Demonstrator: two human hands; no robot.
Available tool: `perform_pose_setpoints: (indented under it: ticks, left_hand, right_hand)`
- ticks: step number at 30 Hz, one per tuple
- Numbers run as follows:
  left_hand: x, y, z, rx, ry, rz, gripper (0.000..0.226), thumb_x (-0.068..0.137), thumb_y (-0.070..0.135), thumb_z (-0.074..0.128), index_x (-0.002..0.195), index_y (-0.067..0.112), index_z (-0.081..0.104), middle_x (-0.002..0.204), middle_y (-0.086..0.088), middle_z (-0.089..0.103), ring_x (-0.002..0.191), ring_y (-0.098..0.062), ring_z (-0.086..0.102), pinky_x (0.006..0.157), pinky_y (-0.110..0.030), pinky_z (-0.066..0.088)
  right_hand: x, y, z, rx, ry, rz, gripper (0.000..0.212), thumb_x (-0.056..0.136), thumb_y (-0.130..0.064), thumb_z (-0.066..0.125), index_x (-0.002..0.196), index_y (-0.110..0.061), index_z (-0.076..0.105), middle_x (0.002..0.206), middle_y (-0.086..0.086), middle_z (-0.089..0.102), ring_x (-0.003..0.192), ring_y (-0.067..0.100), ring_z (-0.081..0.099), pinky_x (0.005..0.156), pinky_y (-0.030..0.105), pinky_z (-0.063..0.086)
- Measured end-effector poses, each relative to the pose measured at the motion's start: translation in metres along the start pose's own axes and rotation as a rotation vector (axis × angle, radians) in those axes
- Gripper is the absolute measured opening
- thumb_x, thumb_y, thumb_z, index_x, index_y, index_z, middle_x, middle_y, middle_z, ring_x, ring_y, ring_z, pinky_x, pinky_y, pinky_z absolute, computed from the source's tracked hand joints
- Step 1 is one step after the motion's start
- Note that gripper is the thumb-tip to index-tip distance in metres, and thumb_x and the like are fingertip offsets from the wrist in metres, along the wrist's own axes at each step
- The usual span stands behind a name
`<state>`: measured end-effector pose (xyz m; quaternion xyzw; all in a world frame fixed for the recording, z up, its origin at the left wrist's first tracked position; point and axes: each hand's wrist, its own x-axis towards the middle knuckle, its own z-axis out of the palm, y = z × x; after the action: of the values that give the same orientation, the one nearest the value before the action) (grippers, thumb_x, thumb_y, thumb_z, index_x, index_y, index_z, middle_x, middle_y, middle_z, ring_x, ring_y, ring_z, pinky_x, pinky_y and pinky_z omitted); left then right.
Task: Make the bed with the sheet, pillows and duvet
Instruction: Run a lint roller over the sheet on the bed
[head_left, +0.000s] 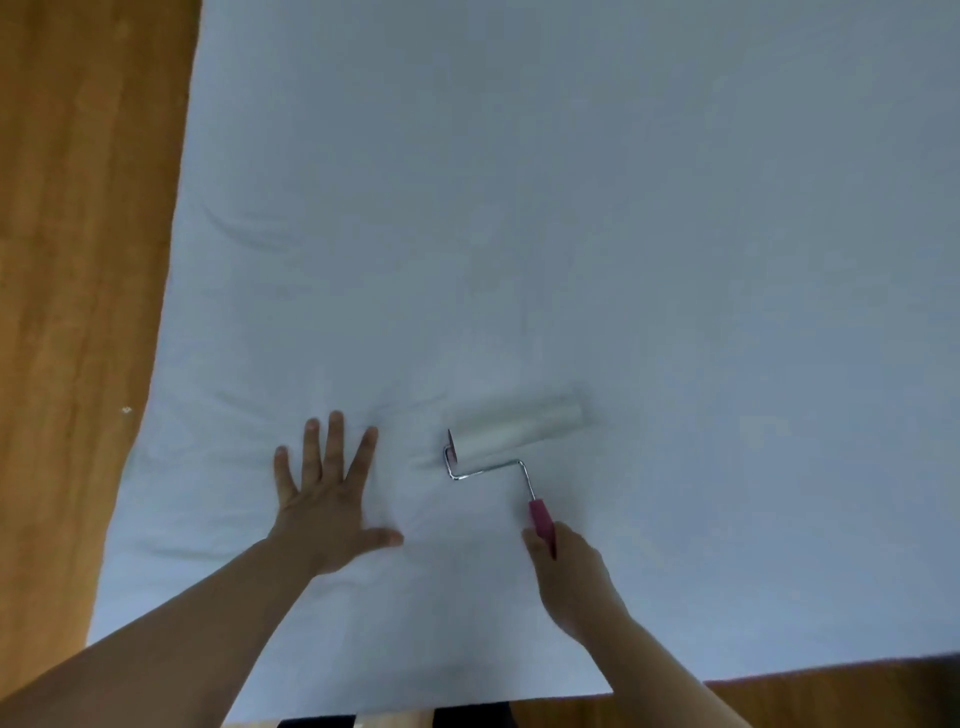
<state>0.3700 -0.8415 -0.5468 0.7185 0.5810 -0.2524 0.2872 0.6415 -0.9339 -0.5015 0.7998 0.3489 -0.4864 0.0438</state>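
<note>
A wooden floor (78, 260) runs down the nine o'clock side of the head view and shows again at five o'clock, framing a bed covered almost edge to edge by a pale sheet (571, 208). The sheet fills the picture from twelve o'clock down to the near edge at six, mostly smooth, with shallow creases at about nine o'clock and around the hands. No pillows or duvet are in sight.

The left hand (327, 499) lies flat on the sheet at about seven o'clock, fingers spread wide, palm down, holding nothing. Just beside it, toward five o'clock, the right hand (571, 577) is wrapped around the pink handle of a lint roller (519, 434), whose white drum rests on the sheet.

The sheet looks thin, light and limp. It would likely bunch and drag under the sticky drum unless pinned, which the flat palm seems to be doing. For pulling it taut, the best hold is probably along the hanging edge at nine o'clock or the near hem at six, pinching a fold rather than pressing the middle.
</note>
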Motion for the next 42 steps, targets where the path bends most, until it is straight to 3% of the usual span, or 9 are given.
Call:
perform_pose_setpoints:
  ticks: [6, 11, 14, 17, 22, 26, 30, 37, 42]
  left_hand:
    - [-0.001, 0.001, 0.002, 0.003, 0.027, 0.011, 0.133, 0.062, 0.09, 0.051, 0.142, 0.028, -0.036, 0.143, -0.009, -0.053, 0.13, -0.03, -0.051, 0.103, -0.056, -0.032]
    - [-0.014, -0.002, 0.013, 0.014, 0.172, 0.085, 0.122, 0.061, 0.092, 0.038, 0.156, 0.027, -0.001, 0.162, -0.012, -0.019, 0.148, -0.035, -0.018, 0.113, -0.052, -0.015]
    - [-0.028, 0.01, 0.022, 0.072, 0.207, 0.258, 0.111, 0.067, 0.089, 0.032, 0.157, 0.031, 0.001, 0.164, -0.009, -0.011, 0.15, -0.031, -0.013, 0.117, -0.054, -0.007]
    - [-0.038, 0.028, 0.034, 0.088, 0.219, 0.354, 0.106, 0.07, 0.087, 0.032, 0.156, 0.03, 0.01, 0.165, -0.007, -0.001, 0.151, -0.031, -0.006, 0.117, -0.057, -0.002]
    - [-0.049, 0.042, 0.048, 0.071, 0.27, 0.396, 0.106, 0.072, 0.076, 0.06, 0.155, 0.027, 0.016, 0.164, -0.009, 0.009, 0.15, -0.034, 0.003, 0.116, -0.055, -0.001]
    - [-0.055, 0.04, 0.053, 0.088, 0.296, 0.428, 0.105, 0.072, 0.074, 0.061, 0.155, 0.027, 0.016, 0.164, -0.008, 0.007, 0.151, -0.033, 0.001, 0.117, -0.059, 0.004]
    - [-0.062, 0.035, 0.055, 0.104, 0.289, 0.425, 0.103, 0.075, 0.076, 0.054, 0.156, 0.028, 0.012, 0.165, -0.006, 0.001, 0.151, -0.032, -0.006, 0.118, -0.059, 0.005]
    - [-0.08, 0.04, 0.063, 0.067, 0.262, 0.464, 0.103, 0.075, 0.075, 0.056, 0.156, 0.03, 0.01, 0.165, -0.006, 0.001, 0.151, -0.031, -0.005, 0.118, -0.059, 0.008]
    - [-0.084, 0.053, 0.067, 0.095, 0.233, 0.494, 0.098, 0.076, 0.082, 0.03, 0.156, 0.03, 0.007, 0.165, -0.005, 0.0, 0.151, -0.032, -0.003, 0.117, -0.059, 0.009]
  right_hand:
    - [-0.057, 0.077, 0.028, -0.003, -0.025, 0.121, 0.026, 0.098, -0.051, 0.045, 0.088, -0.028, 0.053, 0.078, -0.004, 0.066, 0.074, 0.01, 0.063, 0.075, 0.029, 0.052]
    - [-0.09, 0.113, 0.044, 0.015, 0.016, 0.214, 0.032, 0.095, -0.057, 0.046, 0.09, -0.028, 0.057, 0.079, -0.007, 0.067, 0.074, 0.007, 0.065, 0.078, 0.029, 0.055]
    - [-0.101, 0.124, 0.05, 0.072, 0.019, 0.243, 0.047, 0.09, -0.07, 0.038, 0.084, -0.028, 0.059, 0.073, -0.005, 0.069, 0.067, 0.009, 0.068, 0.072, 0.035, 0.059]
    - [-0.097, 0.116, 0.049, 0.049, 0.014, 0.234, 0.044, 0.095, -0.066, 0.035, 0.086, -0.029, 0.056, 0.076, -0.003, 0.068, 0.069, 0.015, 0.067, 0.07, 0.039, 0.06]
    - [-0.055, 0.065, 0.042, 0.061, 0.061, 0.152, 0.05, 0.097, -0.065, 0.032, 0.088, -0.022, 0.057, 0.078, 0.0, 0.065, 0.074, 0.022, 0.065, 0.073, 0.04, 0.056]
    - [-0.017, 0.014, 0.027, 0.093, 0.114, 0.085, 0.047, 0.096, -0.063, 0.033, 0.08, -0.024, 0.053, 0.079, 0.001, 0.061, 0.081, 0.029, 0.063, 0.074, 0.039, 0.053]
    - [-0.015, 0.005, 0.022, 0.167, 0.098, 0.079, 0.047, 0.096, -0.06, 0.036, 0.075, -0.021, 0.053, 0.071, 0.0, 0.057, 0.066, 0.023, 0.058, 0.065, 0.036, 0.053]
    - [-0.115, 0.111, 0.076, 0.23, 0.029, 0.221, 0.039, 0.099, -0.058, 0.039, 0.089, -0.026, 0.059, 0.072, -0.002, 0.067, 0.055, 0.009, 0.059, 0.053, 0.025, 0.047]
    - [-0.17, 0.167, 0.119, 0.264, -0.011, 0.416, 0.039, 0.097, -0.056, 0.043, 0.085, -0.024, 0.062, 0.07, 0.0, 0.069, 0.052, 0.004, 0.058, 0.062, 0.028, 0.056]
